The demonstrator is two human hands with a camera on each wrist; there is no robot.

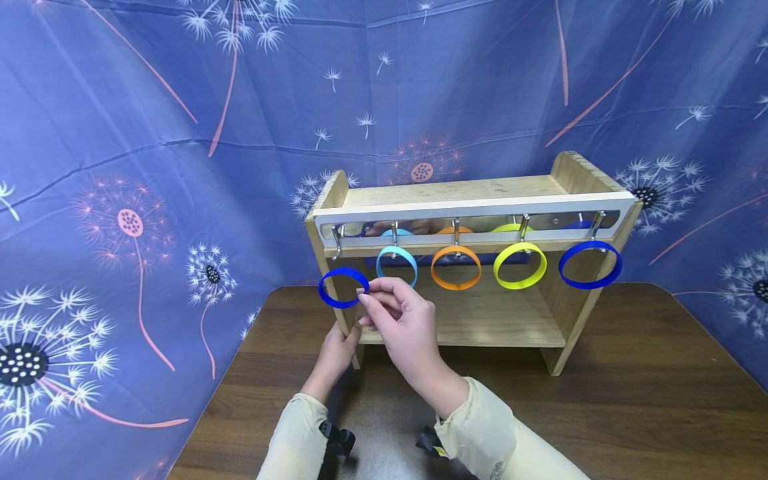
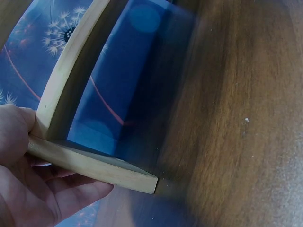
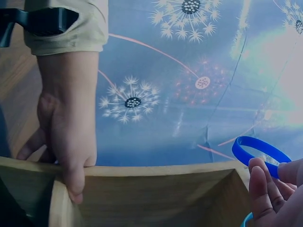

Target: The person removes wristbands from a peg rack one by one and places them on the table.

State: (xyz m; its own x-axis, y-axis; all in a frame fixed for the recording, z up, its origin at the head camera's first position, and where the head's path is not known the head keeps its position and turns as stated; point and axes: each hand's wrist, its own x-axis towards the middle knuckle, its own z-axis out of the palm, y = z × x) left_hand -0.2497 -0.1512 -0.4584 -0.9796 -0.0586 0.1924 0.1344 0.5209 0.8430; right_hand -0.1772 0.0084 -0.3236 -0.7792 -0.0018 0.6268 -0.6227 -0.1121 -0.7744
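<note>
Right hand (image 1: 408,327) pinches blue ring (image 1: 339,304) just below the left hook (image 1: 336,241)

The right hand has its thumb and fingertips brought together on the right edge of the blue ring, the opening between them closed down to the band. In the head view the ring sits under the tip of the left hook, a narrow gap showing between the two. The right wrist view shows the same ring tilted, near the rack's edge.

The left hand (image 1: 333,353) grips the left side of the wooden rack (image 1: 498,327) low down, thumb on one face and fingers bent round to the other; the left wrist view shows those fingers beneath a board's edge.

Along the white rail (image 1: 480,208) four more rings hang from hooks: from left to right, a light blue ring (image 1: 379,267), an orange ring (image 1: 457,287), a yellow ring (image 1: 517,285) and a dark blue ring (image 1: 591,285). A shiny strip (image 1: 546,221) behind the hooks mirrors them. The rack stands on a brown worktop (image 1: 660,353), before a blue cloth (image 1: 270,87) printed with dandelions. Both arms wear pale sleeves (image 1: 300,430).
</note>
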